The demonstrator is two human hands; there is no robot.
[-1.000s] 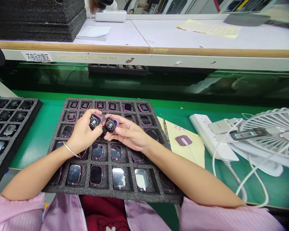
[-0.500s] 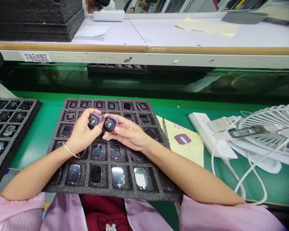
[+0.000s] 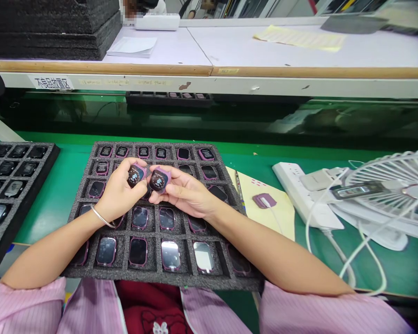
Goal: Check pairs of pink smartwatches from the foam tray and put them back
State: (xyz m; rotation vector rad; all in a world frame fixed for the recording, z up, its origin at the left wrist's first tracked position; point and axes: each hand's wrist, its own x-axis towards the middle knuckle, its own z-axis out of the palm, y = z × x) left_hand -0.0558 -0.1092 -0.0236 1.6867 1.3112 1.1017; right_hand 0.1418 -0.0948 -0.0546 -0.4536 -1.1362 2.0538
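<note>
My left hand (image 3: 120, 192) is closed on a small purple smartwatch body (image 3: 136, 174) with its screen lit. My right hand (image 3: 184, 192) grips a second purple smartwatch body (image 3: 159, 179), also lit, right beside the first. Both hands hover over the middle of a dark foam tray (image 3: 160, 271) whose cells hold several more purple watch bodies. A thin bracelet circles my left wrist.
A second foam tray (image 3: 16, 176) of watch bodies lies at the left. To the right are a yellow paper (image 3: 264, 199) with a purple charger puck (image 3: 264, 201), a white power strip (image 3: 299, 190), white cables and a white fan (image 3: 393, 195). A raised shelf (image 3: 209, 74) runs behind.
</note>
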